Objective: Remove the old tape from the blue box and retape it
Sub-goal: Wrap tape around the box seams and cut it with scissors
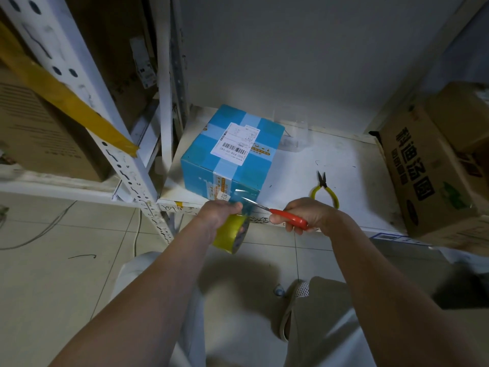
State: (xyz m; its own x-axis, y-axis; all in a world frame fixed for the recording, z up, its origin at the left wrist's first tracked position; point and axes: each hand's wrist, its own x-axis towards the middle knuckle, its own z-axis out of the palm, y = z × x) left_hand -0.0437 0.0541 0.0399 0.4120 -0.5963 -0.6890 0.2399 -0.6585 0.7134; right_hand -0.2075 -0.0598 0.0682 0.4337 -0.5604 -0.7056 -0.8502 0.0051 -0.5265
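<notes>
The blue box (227,154) sits on a low white shelf (330,165), with a shipping label on top and a clear tape band running over its top and down its front face. My left hand (219,211) grips a yellowish tape roll (232,233) just below the box's front edge; a clear strip stretches from the roll up to the box front. My right hand (307,214) holds red-handled scissors (287,217) whose blades reach left into that strip beside my left fingers.
Yellow-handled pliers (325,190) lie on the shelf right of the box. A printed cardboard carton (428,178) stands at the shelf's right end. White perforated rack posts (127,160) and a brown carton (39,136) are on the left. Tiled floor and my knee lie below.
</notes>
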